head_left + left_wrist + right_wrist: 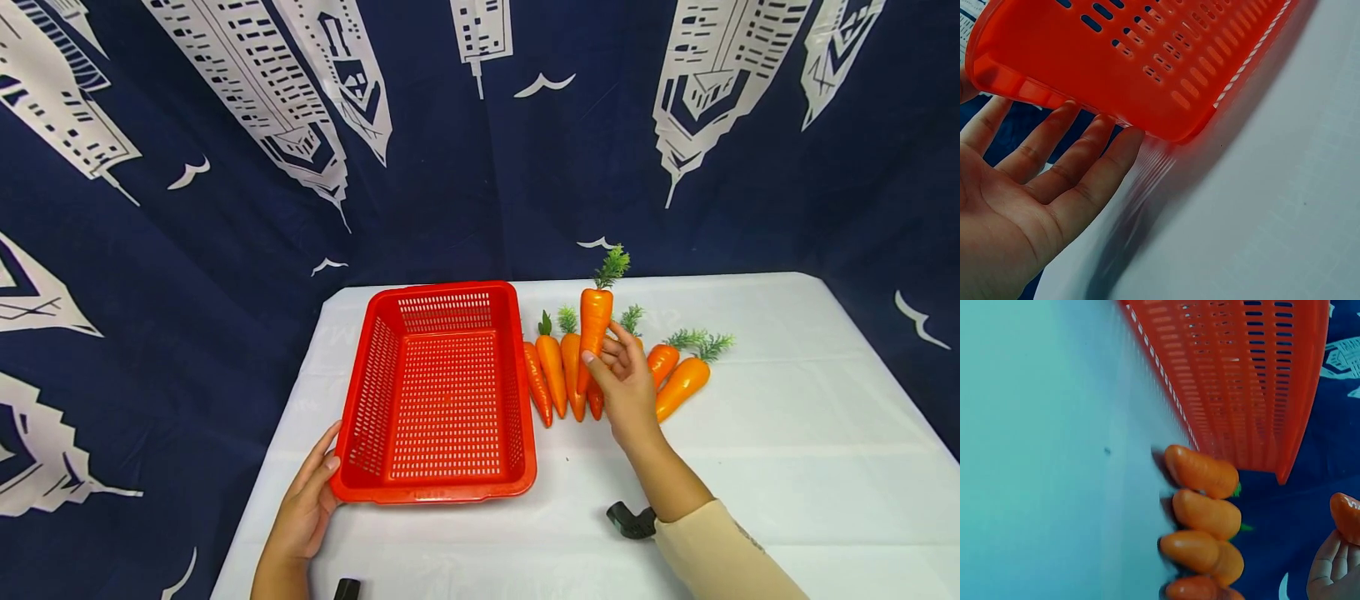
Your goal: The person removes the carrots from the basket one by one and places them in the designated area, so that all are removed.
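Observation:
Tip down, an orange carrot (596,321) with a leafy green top is pinched between the thumb and fingers of my right hand (628,379), above the other carrots. The right wrist view catches part of this carrot (1346,515) at its right edge. My left hand (306,504) holds the near left corner of a red slotted plastic basket (433,493), whose inside shows no contents. From the left wrist, the fingers (1094,172) reach under the basket's rim. A row of carrots (551,371) lies just right of the basket, partly hidden behind my right hand.
Two more carrots (684,387) lie right of my right hand. A black curved object (632,521) is by the right sleeve, another black piece (347,589) at the near edge. The white tabletop (810,433) meets a dark blue patterned cloth (510,200) behind.

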The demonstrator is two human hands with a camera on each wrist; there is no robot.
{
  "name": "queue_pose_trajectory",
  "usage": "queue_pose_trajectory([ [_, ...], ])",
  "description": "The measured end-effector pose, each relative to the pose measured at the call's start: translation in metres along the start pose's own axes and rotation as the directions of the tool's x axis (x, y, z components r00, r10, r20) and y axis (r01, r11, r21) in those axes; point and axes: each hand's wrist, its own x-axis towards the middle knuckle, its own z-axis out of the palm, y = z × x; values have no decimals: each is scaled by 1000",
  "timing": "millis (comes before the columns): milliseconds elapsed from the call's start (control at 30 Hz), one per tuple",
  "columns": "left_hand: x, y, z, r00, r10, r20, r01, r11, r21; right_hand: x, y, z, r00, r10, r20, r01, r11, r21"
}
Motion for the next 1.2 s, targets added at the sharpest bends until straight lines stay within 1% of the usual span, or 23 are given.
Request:
queue_pose_trajectory([
  [233, 0, 1, 0, 1000, -1, 0, 1, 1000, -4, -6, 3, -20, 997, 43, -58, -39, 997, 65],
  [467, 0, 1, 0, 1000, -2, -1, 2, 1000, -7, -13, 10, -40, 986, 129, -102, -127, 992, 27],
  [733, 0, 0, 1, 1000, 2, 1, -2, 1000, -6, -16, 18, -61, 978, 148, -150, -140, 988, 60],
  [900, 0, 0, 0, 1000, 4, 0, -4, 1000, -5, -18, 21, -75, 968, 179, -176, -170, 983, 66],
  [1200, -1, 0, 0, 1000, 6, 4, -6, 1000, -3, -19, 28, -95, 939, 233, -252, -208, 971, 123],
])
